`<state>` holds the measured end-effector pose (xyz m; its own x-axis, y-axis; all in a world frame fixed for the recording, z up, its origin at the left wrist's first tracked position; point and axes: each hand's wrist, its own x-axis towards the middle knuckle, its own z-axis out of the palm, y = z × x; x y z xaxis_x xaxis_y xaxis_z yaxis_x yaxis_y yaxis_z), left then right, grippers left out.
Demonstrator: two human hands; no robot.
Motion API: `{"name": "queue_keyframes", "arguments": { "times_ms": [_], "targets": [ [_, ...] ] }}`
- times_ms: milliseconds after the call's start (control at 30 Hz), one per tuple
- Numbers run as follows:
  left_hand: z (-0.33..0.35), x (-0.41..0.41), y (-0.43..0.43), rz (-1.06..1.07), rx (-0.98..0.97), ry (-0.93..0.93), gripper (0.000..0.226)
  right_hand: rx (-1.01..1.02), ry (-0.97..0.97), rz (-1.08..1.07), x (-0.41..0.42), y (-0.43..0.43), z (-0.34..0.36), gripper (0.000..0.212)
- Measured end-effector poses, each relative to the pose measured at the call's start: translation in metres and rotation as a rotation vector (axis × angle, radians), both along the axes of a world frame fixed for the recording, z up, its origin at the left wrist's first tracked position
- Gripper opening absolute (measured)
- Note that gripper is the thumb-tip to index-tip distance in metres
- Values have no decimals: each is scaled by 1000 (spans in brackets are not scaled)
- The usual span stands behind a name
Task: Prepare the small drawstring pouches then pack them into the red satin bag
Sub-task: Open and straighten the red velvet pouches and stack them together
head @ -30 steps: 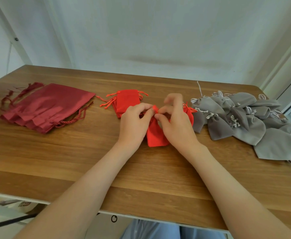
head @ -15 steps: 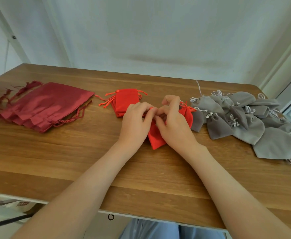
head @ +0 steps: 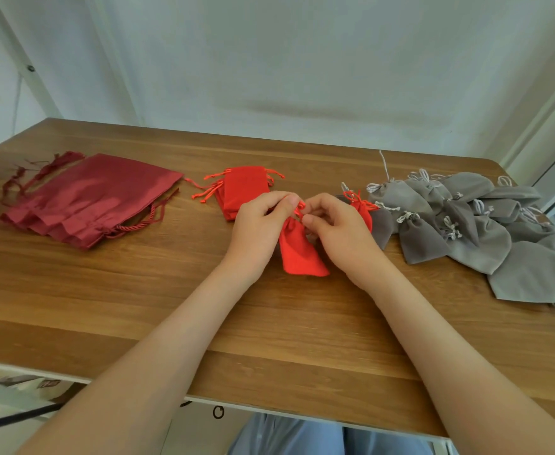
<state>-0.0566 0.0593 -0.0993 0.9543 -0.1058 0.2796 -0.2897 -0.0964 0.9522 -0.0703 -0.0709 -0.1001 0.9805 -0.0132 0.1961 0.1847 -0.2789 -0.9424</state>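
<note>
Small bright-red velvet drawstring pouch (head: 302, 254) lies mid-table, its neck cords pinched by left hand (head: 259, 224) and right hand (head: 341, 231); stack of red pouches (head: 243, 188) just beyond; dark-red satin bags (head: 92, 195) at left; grey velvet pouches (head: 466, 224) heaped at right; wooden table (head: 138, 307) beneath.

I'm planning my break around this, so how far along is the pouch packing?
Early on. Done, it seems: the grey pouches on the right look cinched, and one cinched red pouch lies beside them. In hand: left hand and right hand pinch the cords of a red pouch. Left: the flat red stack behind, and all packing; the satin bags lie flat at the left.
</note>
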Motion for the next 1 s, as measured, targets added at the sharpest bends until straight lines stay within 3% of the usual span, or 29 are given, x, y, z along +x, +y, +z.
{"name": "queue_keyframes", "arguments": {
  "times_ms": [367, 567, 700, 1000],
  "targets": [
    [-1, 4, 1, -170, -208, 189, 18, -88, 7, -66, 1, -10, 6, 35],
    [-3, 4, -1, -147, -153, 133, 15, -84, 64, 5, -3, -16, 9, 32],
    [-4, 4, -1, -111, -93, 71, 14, -80, 73, 54, -6, -12, 11, 5],
    [-7, 7, -1, -40, -44, 36, 13, -183, -87, -103, -7, -7, 5, 20]
  ]
}}
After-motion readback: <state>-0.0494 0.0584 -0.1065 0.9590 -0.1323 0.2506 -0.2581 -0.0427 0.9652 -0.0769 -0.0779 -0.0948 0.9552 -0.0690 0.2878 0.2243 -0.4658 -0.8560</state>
